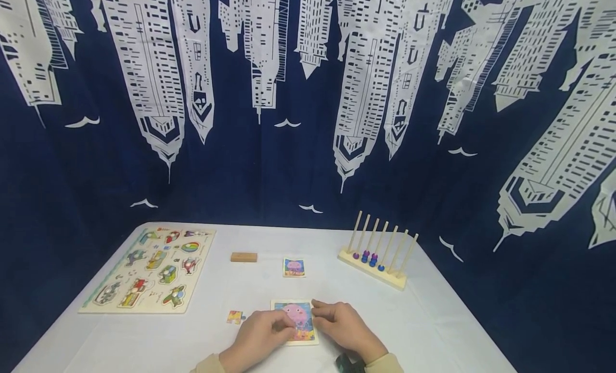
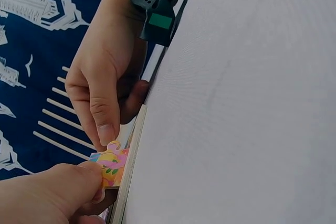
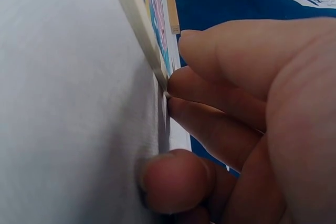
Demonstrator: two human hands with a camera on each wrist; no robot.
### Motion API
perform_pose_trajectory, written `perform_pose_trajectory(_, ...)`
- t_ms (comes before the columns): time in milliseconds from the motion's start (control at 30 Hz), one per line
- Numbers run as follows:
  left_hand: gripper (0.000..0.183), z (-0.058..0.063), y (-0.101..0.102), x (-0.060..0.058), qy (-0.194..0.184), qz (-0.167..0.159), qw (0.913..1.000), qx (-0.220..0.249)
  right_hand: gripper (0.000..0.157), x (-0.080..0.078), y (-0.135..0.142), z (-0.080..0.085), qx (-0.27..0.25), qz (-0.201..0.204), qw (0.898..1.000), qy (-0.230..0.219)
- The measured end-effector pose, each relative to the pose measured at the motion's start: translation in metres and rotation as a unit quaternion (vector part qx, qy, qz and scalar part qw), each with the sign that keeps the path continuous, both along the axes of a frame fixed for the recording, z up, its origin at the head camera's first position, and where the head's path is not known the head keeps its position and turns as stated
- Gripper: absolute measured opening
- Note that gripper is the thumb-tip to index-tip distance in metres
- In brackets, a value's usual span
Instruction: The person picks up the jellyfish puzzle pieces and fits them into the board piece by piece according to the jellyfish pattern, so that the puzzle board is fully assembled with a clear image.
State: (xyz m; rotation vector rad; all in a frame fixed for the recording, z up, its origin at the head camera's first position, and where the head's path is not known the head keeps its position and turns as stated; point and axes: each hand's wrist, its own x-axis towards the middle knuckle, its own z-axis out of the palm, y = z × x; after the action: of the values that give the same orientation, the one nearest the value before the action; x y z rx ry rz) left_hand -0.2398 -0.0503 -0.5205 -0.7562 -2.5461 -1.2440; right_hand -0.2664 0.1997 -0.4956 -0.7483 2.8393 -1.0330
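A small picture-puzzle board (image 1: 304, 341) with a pink cartoon character lies on the white table before me. My left hand (image 1: 260, 335) is over its left side and, in the left wrist view, pinches a colourful puzzle piece (image 2: 111, 165) between thumb and finger. The piece is at the board's surface. At the board's right edge is my right hand (image 1: 345, 326); its fingertips (image 3: 177, 83) touch the board's side in the right wrist view, the fingers loosely bent. Left of my left hand lies a loose yellow-and-orange puzzle piece (image 1: 234, 317), with a bit of blue beside it.
A small picture card (image 1: 294, 267) lies beyond the board, with a wooden block (image 1: 244, 257) to its left. At the far left is a large wooden peg puzzle (image 1: 190, 287). A bead rack with upright pegs (image 1: 397, 280) stands at back right. A dark patterned curtain (image 1: 260, 170) hangs behind.
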Motion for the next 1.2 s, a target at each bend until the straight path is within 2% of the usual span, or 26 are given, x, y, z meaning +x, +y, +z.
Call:
perform_pose_trajectory(100,0.006,-0.001,0.000,0.000,0.017,0.012,0.9996,-0.016,0.032,0.000,0.000,-0.001,-0.001,-0.002,1.000,-0.003)
perform_pose_trajectory(267,0.013,-0.003,-0.002,0.001,0.052,0.032,0.9949,-0.081,0.031,-0.001,0.000,-0.002,-0.001,-0.005,1.000,-0.008)
perform_pose_trajectory(433,0.016,0.001,-0.002,0.004,0.102,0.013,0.9878,-0.117,0.031,-0.002,0.001,-0.003,0.001,-0.005,1.000,-0.005)
perform_pose_trajectory(567,0.018,0.004,-0.002,0.008,0.160,-0.017,0.9766,-0.143,0.031,-0.003,0.001,-0.002,0.002,-0.005,1.000,-0.003)
perform_pose_trajectory(667,0.018,0.005,-0.002,0.010,0.188,-0.039,0.9688,-0.157,0.031,-0.002,0.000,-0.002,0.002,-0.004,1.000,-0.005)
perform_pose_trajectory(767,0.018,0.005,-0.002,0.011,0.205,-0.045,0.9637,-0.165,0.031,-0.002,0.000,-0.001,0.002,-0.002,1.000,-0.004)
perform_pose_trajectory(867,0.020,0.006,-0.002,0.011,0.194,-0.048,0.9660,-0.164,0.031,-0.002,0.000,0.000,0.002,0.000,1.000,-0.001)
perform_pose_trajectory(933,0.022,0.007,-0.003,0.012,0.156,-0.046,0.9757,-0.147,0.031,-0.001,0.000,0.001,0.004,0.003,1.000,0.001)
perform_pose_trajectory(1000,0.023,0.009,-0.006,0.013,0.111,-0.029,0.9855,-0.125,0.031,-0.001,0.000,0.000,0.008,0.002,1.000,0.002)
perform_pose_trajectory(1100,0.022,0.015,-0.019,0.011,0.064,0.024,0.9922,-0.104,0.032,-0.001,-0.001,-0.002,0.019,0.002,1.000,0.004)
perform_pose_trajectory(1200,0.021,0.023,-0.039,0.008,0.048,0.101,0.9855,-0.128,0.033,-0.002,-0.001,-0.003,0.022,0.001,1.000,0.004)
